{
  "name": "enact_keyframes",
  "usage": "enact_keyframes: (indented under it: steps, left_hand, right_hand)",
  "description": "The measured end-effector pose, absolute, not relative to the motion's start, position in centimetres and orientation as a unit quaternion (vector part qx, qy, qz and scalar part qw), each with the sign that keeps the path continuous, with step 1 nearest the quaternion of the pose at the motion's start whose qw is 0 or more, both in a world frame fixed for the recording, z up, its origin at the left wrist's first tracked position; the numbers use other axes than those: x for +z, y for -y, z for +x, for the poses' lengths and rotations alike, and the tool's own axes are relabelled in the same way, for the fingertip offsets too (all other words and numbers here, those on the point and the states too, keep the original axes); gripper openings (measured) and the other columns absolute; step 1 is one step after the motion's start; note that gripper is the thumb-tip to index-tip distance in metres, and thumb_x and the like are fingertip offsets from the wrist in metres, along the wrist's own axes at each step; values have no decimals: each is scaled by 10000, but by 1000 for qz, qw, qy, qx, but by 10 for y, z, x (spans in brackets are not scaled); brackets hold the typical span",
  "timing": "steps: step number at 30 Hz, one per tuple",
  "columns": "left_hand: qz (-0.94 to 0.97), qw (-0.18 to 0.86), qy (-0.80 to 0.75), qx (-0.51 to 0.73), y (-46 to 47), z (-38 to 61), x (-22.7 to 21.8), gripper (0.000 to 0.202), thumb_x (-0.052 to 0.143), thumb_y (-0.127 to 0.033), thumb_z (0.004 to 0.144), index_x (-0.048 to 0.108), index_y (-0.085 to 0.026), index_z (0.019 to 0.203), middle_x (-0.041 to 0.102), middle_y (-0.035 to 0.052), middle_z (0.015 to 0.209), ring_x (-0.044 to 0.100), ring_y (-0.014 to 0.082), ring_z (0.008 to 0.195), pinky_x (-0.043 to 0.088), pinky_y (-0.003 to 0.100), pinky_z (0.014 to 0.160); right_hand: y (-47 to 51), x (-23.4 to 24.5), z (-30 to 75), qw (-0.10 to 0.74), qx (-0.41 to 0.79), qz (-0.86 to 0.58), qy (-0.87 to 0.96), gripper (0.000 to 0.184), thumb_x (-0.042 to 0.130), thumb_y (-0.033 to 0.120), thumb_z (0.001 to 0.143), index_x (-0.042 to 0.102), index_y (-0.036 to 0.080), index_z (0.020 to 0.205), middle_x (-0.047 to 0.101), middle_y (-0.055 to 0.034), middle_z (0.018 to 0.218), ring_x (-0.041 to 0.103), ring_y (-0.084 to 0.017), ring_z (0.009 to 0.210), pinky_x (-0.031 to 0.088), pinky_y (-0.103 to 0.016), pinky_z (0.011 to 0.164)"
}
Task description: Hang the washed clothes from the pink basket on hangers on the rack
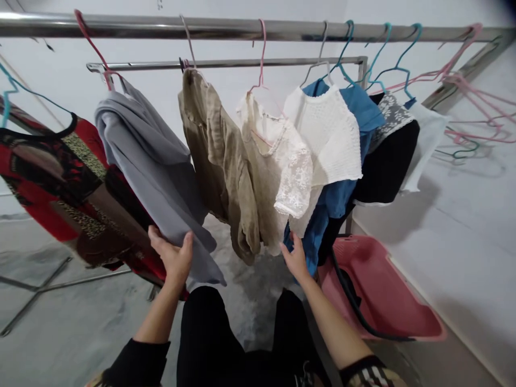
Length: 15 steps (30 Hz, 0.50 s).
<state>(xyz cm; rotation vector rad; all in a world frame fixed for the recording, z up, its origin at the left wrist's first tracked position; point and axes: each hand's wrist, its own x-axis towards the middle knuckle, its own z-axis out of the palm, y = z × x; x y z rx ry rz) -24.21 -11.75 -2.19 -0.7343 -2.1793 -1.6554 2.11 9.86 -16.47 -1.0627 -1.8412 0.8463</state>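
Our left hand (pixel 174 257) closes its grip on the hem of the grey garment (pixel 155 166) hanging at ten o'clock, while our right hand (pixel 295 259) pinches the blue garment (pixel 336 196) at one o'clock, with the pink basket (pixel 382 293) on the floor at three o'clock.

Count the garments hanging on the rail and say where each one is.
7, left to right: red patterned, grey, tan, lace, white knit, blue, black-and-white. More may hide behind these.
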Motion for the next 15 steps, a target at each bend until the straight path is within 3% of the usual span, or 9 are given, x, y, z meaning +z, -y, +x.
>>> enact_keyframes:
  steps: [2, 5, 9, 11, 15]
  left_hand:
    - [-270, 182, 765, -556, 118, -231, -23, 1082, 731, -454, 717, 108, -106, 1530, 182, 238, 1565, 180, 343, 1479, 163, 495, 1217]
    - [-319, 211, 755, -532, 117, -216, -23, 1011, 704, -450, 762, 139, -107, 1527, 217, 235, 1548, 191, 357, 1470, 163, 516, 1214]
    - [-373, 226, 741, -511, 115, -204, -24, 940, 696, -434, 782, 187, -146, 1518, 286, 216, 1517, 264, 363, 1438, 207, 545, 1191]
    - [-394, 229, 730, -509, 114, -201, -25, 904, 695, -422, 786, 217, -164, 1509, 331, 202, 1496, 285, 354, 1432, 221, 544, 1186]
    - [-407, 209, 720, -522, 113, -197, -24, 835, 686, -395, 805, 265, -184, 1494, 379, 184, 1477, 337, 326, 1412, 259, 511, 1181]
  right_hand:
    - [-105, -141, 6, 454, 353, -394, 717, 826, 574, 568, 803, 359, 86, 1439, 471, -216, 1429, 480, -286, 1314, 360, -451, 1131]
    - [-108, -114, -11, 464, 390, -367, 706, 864, 649, 544, 741, 376, 78, 1416, 489, -218, 1418, 493, -295, 1294, 370, -429, 1114]
    - [-112, -98, -20, 433, 449, -355, 696, 552, 475, 499, 842, 564, 84, 1196, 657, -194, 1192, 620, -285, 1097, 458, -413, 989]
    - [-113, -94, -18, 432, 452, -355, 696, 501, 397, 481, 869, 606, 93, 1109, 684, -189, 1126, 633, -292, 1057, 466, -428, 965]
    - [-109, -82, -5, 433, 453, -340, 701, 455, 468, 445, 817, 610, 107, 1087, 700, -167, 1074, 637, -283, 1021, 479, -418, 956]
